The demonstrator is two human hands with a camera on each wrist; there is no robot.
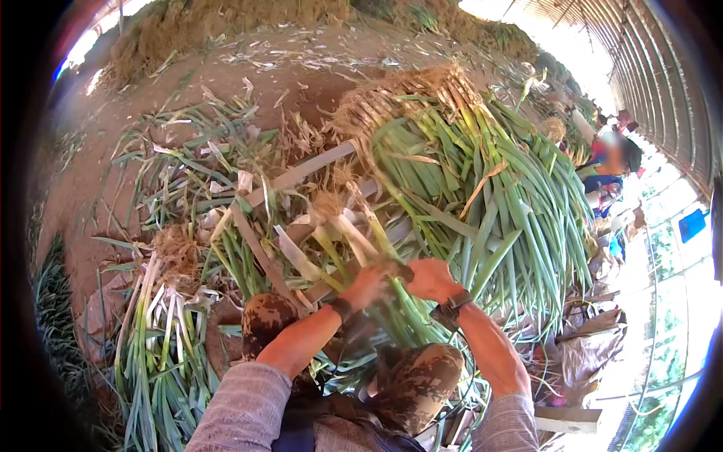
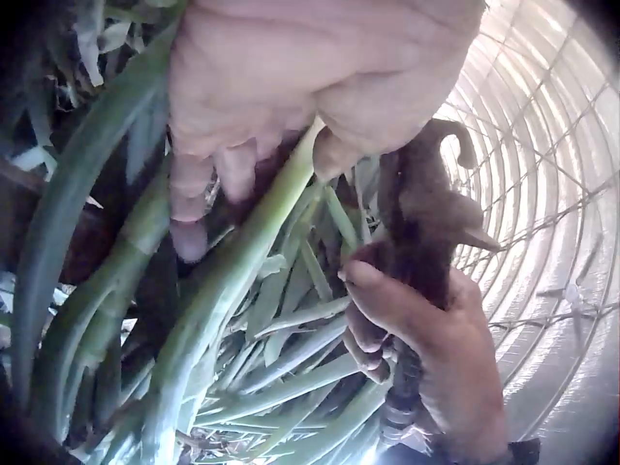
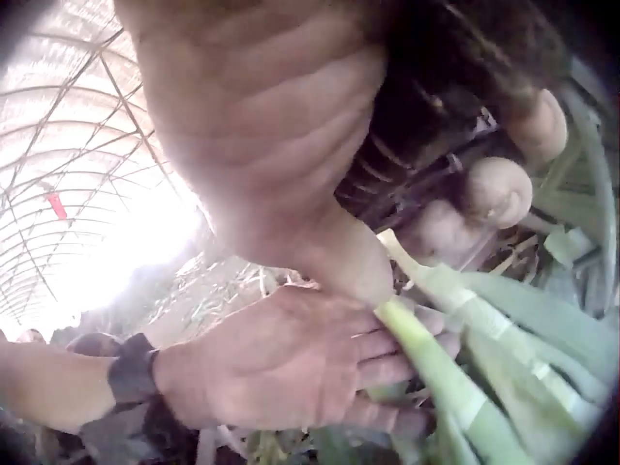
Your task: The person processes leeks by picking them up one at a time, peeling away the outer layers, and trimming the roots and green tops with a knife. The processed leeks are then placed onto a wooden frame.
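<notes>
My left hand (image 1: 367,286) lies over leek stalks between my knees. Its fingers (image 3: 383,373) are straight against the pale green stalks (image 3: 441,383) in the right wrist view. In the left wrist view one thick stalk (image 2: 242,252) passes between its thumb and fingers. Close to its right, my right hand (image 1: 433,280) grips a dark tool (image 2: 421,199) with a hooked end and a pointed beak; its exact kind I cannot tell. The fingers curl round the tool's dark ribbed part (image 3: 407,165). White leek shanks with a root tuft (image 1: 327,203) stick up just beyond my hands.
A big heap of leeks (image 1: 482,181), roots outward, lies ahead to the right. Bundled leeks (image 1: 169,324) lie at my left. Wooden slats (image 1: 263,256) cross before my knees, among trimmings (image 1: 203,151). Another person (image 1: 611,154) is at far right, beside the greenhouse wall.
</notes>
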